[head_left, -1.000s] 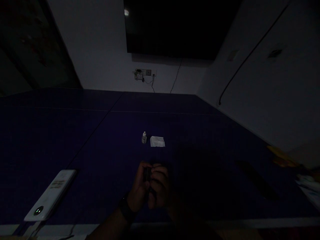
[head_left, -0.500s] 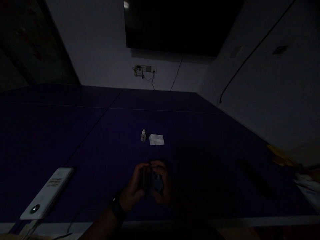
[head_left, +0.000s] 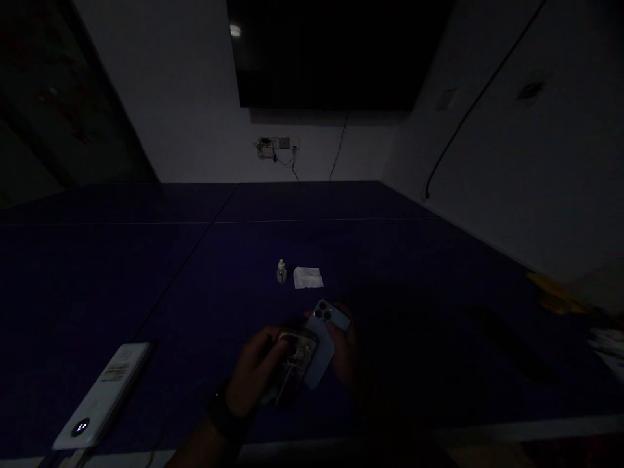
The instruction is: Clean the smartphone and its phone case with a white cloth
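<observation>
Your left hand (head_left: 251, 370) grips a dark, phone-shaped piece (head_left: 298, 354) by its left edge, the thumb laid over its face. Your right hand (head_left: 345, 351) is closed around a pale blue phone (head_left: 319, 357), its thumb pressed on the phone's back. Take the small bottle (head_left: 281, 273) with the white top as your landmark: both pieces are on your side of it, the dark one almost straight towards you, the phone a little to the right.

The phone shows you its back, smooth and plain, with a camera block (head_left: 322, 311) of three dark lenses in the upper left corner. It leans, camera end away from you and tipped to the right. The dark piece has a rounded, lighter rim and pale, uneven marks across its face (case or second phone, the gloom won't tell you which). It overlaps the phone's left side in your view; whether they touch, you can't tell.

Just right of the bottle lies a white packet (head_left: 309, 277). Well to its left, and nearer you, sits a white slab-shaped device (head_left: 104, 396) with a lit round display.
</observation>
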Demonstrator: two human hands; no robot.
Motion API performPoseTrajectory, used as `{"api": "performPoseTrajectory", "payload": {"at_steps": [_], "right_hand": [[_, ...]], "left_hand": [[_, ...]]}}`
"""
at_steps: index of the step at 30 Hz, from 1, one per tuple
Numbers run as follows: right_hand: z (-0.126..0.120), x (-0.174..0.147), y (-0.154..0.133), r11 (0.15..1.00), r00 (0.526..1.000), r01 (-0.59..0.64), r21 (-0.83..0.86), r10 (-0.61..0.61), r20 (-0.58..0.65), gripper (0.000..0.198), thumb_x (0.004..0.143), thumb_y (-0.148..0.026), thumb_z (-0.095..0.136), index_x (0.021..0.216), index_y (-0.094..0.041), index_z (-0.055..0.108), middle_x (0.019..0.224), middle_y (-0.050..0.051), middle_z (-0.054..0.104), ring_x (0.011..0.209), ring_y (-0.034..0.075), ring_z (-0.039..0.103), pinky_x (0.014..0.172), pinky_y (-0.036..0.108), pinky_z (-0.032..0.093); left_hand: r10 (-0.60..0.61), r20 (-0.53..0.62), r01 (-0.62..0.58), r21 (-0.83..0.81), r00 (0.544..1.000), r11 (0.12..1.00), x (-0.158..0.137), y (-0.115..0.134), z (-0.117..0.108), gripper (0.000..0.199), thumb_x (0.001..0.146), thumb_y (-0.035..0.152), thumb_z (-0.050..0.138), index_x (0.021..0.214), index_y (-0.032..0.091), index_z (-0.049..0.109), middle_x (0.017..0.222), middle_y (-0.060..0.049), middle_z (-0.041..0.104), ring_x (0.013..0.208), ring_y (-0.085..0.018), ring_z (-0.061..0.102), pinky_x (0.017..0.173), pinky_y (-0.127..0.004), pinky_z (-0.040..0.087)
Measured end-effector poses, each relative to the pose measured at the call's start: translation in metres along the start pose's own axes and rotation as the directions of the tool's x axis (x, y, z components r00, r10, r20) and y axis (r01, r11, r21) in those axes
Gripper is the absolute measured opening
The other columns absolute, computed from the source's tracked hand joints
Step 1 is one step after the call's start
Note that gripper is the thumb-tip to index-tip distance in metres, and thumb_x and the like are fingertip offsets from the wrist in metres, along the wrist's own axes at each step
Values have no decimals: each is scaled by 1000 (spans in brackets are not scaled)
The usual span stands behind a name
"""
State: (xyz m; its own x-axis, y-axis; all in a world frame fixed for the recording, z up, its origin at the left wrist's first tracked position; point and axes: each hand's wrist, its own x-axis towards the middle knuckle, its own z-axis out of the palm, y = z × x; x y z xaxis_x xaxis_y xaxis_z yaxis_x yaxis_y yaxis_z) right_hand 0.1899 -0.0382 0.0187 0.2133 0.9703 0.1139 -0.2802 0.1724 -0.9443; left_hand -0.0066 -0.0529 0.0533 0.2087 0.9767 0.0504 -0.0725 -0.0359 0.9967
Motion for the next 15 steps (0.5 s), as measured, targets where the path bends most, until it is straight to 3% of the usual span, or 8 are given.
{"api": "performPoseTrajectory", "payload": {"at_steps": [2,7,12,15], "right_hand": [[-5,17,-6,990,988,-138,-20,137,-69,55,83,-55,65,125,-21,56,103,12,77,91,31,73,78,44,58],[-25,40,-8,956,970,-242,-168,232,-75,40,76,-47,72,101,-17,70,86,8,76,79,27,71,66,36,54],[-24,40,9,894,964,-262,-363,259,-57,36,80,-42,63,107,-18,67,85,5,74,73,25,70,61,35,54],[-21,44,16,849,976,-210,-484,215,-45,37,83,-41,58,112,-19,64,98,7,73,90,26,70,75,38,56]], "left_hand": [[-32,-101,29,-38,994,999,6,2,-3,37,89,57,66,89,20,63,80,-2,67,70,-18,62,65,-28,51],[-114,-249,90,-107,962,990,29,-5,-14,51,80,69,69,89,19,60,71,2,62,57,-15,58,53,-25,47],[-142,-325,127,-69,935,990,51,-24,-20,65,73,80,65,90,17,62,74,0,65,61,-16,62,55,-26,49],[-141,-340,157,19,930,987,59,-36,-23,62,85,75,57,96,15,63,81,-2,67,65,-17,64,60,-29,53]]}}
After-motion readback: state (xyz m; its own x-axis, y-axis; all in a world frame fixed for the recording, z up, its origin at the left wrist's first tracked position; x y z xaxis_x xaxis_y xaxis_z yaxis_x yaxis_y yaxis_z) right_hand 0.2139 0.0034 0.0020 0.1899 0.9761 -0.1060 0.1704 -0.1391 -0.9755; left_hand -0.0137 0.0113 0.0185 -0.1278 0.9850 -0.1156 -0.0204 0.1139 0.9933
